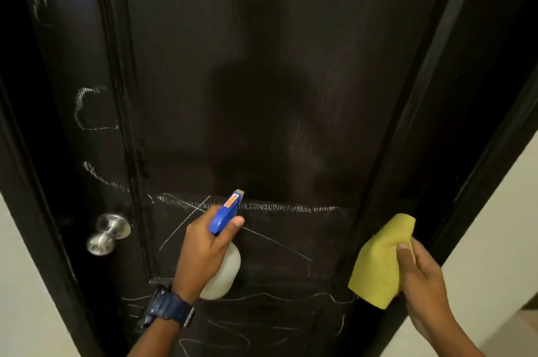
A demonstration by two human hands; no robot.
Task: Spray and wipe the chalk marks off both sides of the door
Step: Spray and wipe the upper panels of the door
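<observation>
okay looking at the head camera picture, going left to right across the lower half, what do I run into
Door knob → left hand gripping the spray bottle → yellow cloth → right hand holding that cloth. Chalk marks run across the door behind them.

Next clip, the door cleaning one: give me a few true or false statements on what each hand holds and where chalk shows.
1. The left hand grips a spray bottle with a blue head. True.
2. The right hand holds a blue sponge. False: it pinches a yellow cloth.
3. Chalk marks show on the lower door panel. True.
4. The door knob is at the door's right edge. False: it is at the left.
5. The cloth presses on the panel's centre. False: it hangs by the right edge.
</observation>
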